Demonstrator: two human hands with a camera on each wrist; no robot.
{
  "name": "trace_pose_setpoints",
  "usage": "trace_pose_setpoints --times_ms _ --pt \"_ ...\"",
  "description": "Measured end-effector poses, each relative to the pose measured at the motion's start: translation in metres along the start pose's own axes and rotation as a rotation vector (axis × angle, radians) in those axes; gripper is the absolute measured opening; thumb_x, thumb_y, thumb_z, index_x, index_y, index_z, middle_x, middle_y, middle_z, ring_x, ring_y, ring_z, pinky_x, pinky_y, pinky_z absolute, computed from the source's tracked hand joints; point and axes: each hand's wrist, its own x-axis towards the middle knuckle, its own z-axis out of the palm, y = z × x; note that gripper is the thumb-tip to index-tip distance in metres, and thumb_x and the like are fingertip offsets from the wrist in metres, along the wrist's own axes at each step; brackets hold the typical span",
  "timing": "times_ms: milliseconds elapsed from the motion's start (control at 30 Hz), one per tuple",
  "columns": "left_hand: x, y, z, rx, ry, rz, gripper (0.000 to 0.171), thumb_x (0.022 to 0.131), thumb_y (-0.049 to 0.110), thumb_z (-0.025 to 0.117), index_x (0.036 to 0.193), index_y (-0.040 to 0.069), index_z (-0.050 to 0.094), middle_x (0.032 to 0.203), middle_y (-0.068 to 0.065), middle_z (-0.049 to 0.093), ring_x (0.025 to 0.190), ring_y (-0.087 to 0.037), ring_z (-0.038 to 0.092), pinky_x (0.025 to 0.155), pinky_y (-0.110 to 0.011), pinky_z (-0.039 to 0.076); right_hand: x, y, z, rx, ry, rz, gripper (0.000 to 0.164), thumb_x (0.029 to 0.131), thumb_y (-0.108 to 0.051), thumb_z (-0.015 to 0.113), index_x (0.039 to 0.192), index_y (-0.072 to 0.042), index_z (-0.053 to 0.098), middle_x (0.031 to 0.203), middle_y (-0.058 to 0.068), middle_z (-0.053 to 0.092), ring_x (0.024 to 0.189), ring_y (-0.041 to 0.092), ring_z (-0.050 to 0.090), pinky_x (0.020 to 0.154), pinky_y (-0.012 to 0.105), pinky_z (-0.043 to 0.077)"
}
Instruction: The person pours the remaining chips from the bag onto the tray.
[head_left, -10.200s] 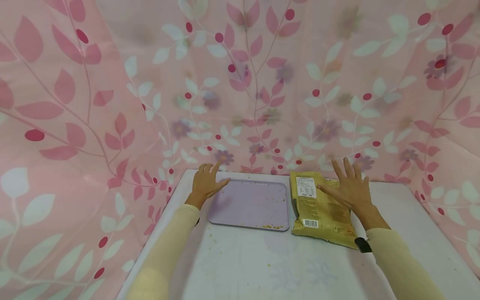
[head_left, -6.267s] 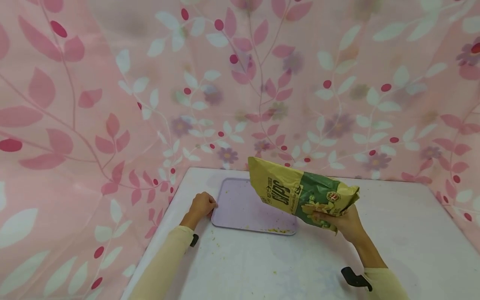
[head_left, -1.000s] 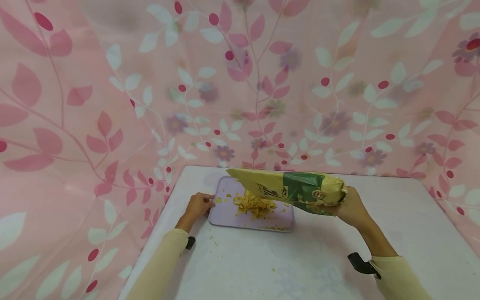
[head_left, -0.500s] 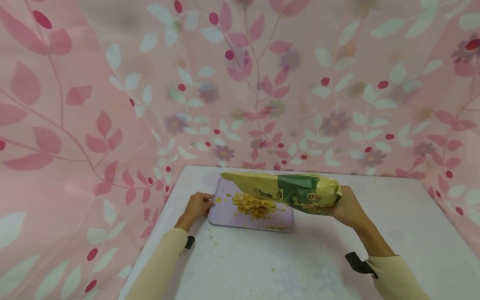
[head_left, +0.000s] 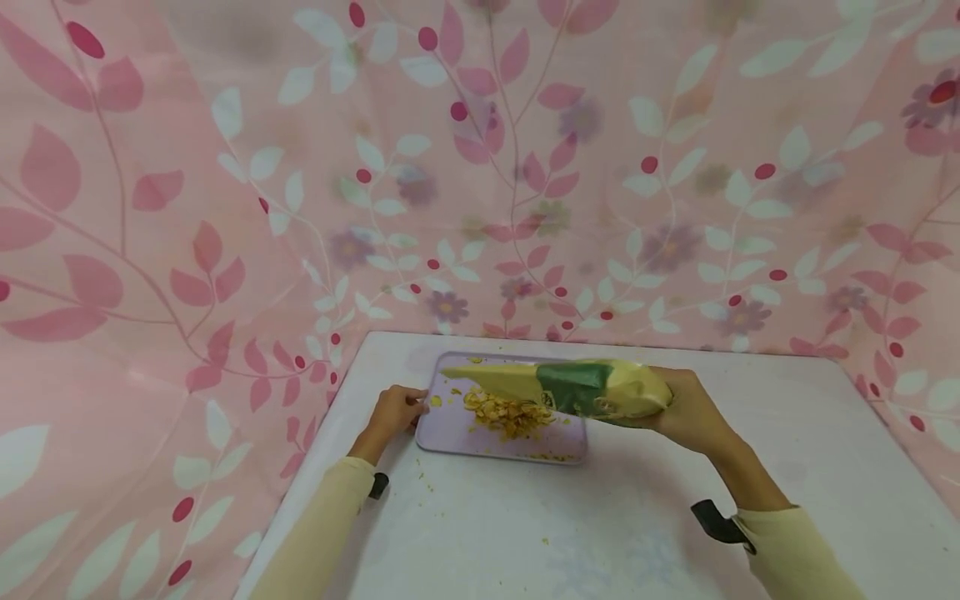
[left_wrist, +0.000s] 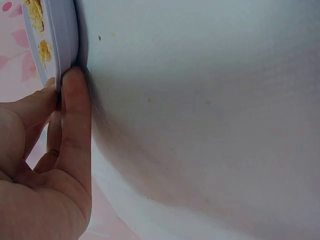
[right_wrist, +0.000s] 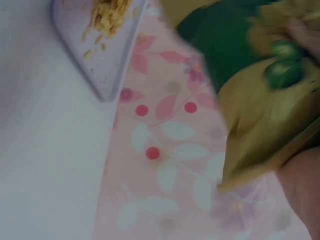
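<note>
My right hand (head_left: 687, 410) grips the bottom end of a yellow-and-green chips bag (head_left: 573, 387), held tilted almost level over a lilac tray (head_left: 450, 437). The bag's mouth points left. Beneath it, a heap of yellow chips (head_left: 510, 414) lies on the tray, with loose crumbs around. At the tray's left edge, my left hand (head_left: 397, 410) pinches the rim, thumb on top and fingers beneath, as the left wrist view shows. In the right wrist view the bag (right_wrist: 260, 95) fills the upper right, and the hand on it is partly cut off.
A white-covered table (head_left: 495, 525) carries the tray, with small crumbs scattered in front of it. Pink leaf-patterned cloth (head_left: 480, 208) hangs behind the table and along its sides. Dark wrist mounts (head_left: 716, 522) stick out beneath both forearms.
Ten seconds ago the bag lay flat beside the tray and both hands were spread. Since then the chips have piled onto the tray. Over the last second, the bag has moved slightly left and down.
</note>
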Motion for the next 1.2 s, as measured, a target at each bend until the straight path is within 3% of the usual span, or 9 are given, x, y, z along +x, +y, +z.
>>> trace_pose_setpoints --times_ms 100,300,533,733,967,1200 --pt "0.000 -0.001 0.001 0.004 0.002 -0.003 0.039 0.086 0.004 0.073 0.124 0.002 0.065 0.081 -0.008 0.071 0.055 -0.015 0.063 0.050 -0.029 0.055 0.000 0.002 0.004 -0.016 -0.042 -0.063 0.052 0.055 0.005 0.092 0.101 -0.011 0.073 0.098 -0.002 0.072 0.088 0.007 0.065 0.074 0.018 0.053" --pt "-0.002 -0.001 0.001 0.003 -0.002 -0.005 0.040 0.086 0.004 0.073 0.126 0.003 0.065 0.079 -0.006 0.070 0.055 -0.015 0.063 0.050 -0.029 0.055 -0.001 -0.009 0.003 0.030 0.000 -0.086 0.057 0.055 0.005 0.092 0.106 -0.011 0.073 0.103 -0.001 0.071 0.094 0.007 0.065 0.079 0.015 0.051" --pt "0.000 -0.002 0.000 0.012 0.002 0.004 0.040 0.086 0.004 0.073 0.125 0.003 0.065 0.079 -0.007 0.071 0.054 -0.015 0.062 0.049 -0.029 0.054 0.006 -0.016 0.006 0.001 -0.089 -0.131 0.056 0.064 0.006 0.087 0.115 -0.012 0.072 0.110 -0.003 0.071 0.102 0.009 0.065 0.083 0.015 0.050" --pt "0.000 -0.004 0.001 0.023 0.002 0.002 0.040 0.087 0.005 0.073 0.125 0.004 0.065 0.078 -0.006 0.070 0.054 -0.014 0.062 0.049 -0.028 0.053 0.014 -0.012 -0.001 -0.099 -0.097 -0.145 0.057 0.060 0.003 0.090 0.111 -0.016 0.072 0.105 -0.006 0.071 0.094 0.011 0.067 0.078 0.023 0.054" --pt "-0.001 -0.003 0.000 0.017 0.004 0.015 0.040 0.086 0.005 0.073 0.125 0.002 0.065 0.081 -0.007 0.071 0.054 -0.014 0.063 0.050 -0.029 0.054 0.026 -0.021 -0.012 -0.095 -0.083 -0.109 0.052 0.055 0.005 0.091 0.096 -0.021 0.071 0.087 -0.012 0.068 0.071 0.006 0.059 0.061 0.029 0.052" --pt "-0.001 0.000 0.001 0.010 0.003 0.008 0.039 0.086 0.005 0.073 0.125 0.002 0.065 0.082 -0.008 0.071 0.054 -0.015 0.062 0.050 -0.029 0.054 0.031 -0.026 -0.017 -0.088 -0.085 -0.096 0.052 0.055 0.005 0.092 0.096 -0.019 0.071 0.087 -0.012 0.068 0.072 0.007 0.059 0.063 0.028 0.053"
